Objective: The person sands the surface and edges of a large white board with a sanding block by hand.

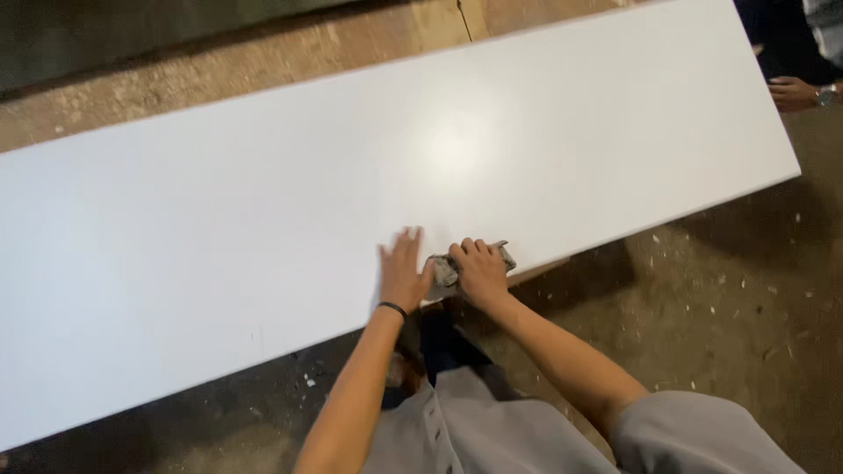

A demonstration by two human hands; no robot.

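Rag (448, 268), grey and crumpled, sits pinched under my right hand (479, 270) at the white board's (219, 228) six o'clock edge; my left hand (401, 272) lies spread flat beside it.

A long white board (263, 211) lies across the dusty floor (720, 298); a grey rag (446, 270) rests on its near edge.

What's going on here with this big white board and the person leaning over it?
A person presses a grey cloth against the near edge of a long white panel with their right hand. Their left hand lies flat on the panel right beside it, fingers spread. The panel sits above a dusty floor scattered with small chips. At the far right end, another person's hand with a wristwatch shows beside the panel.
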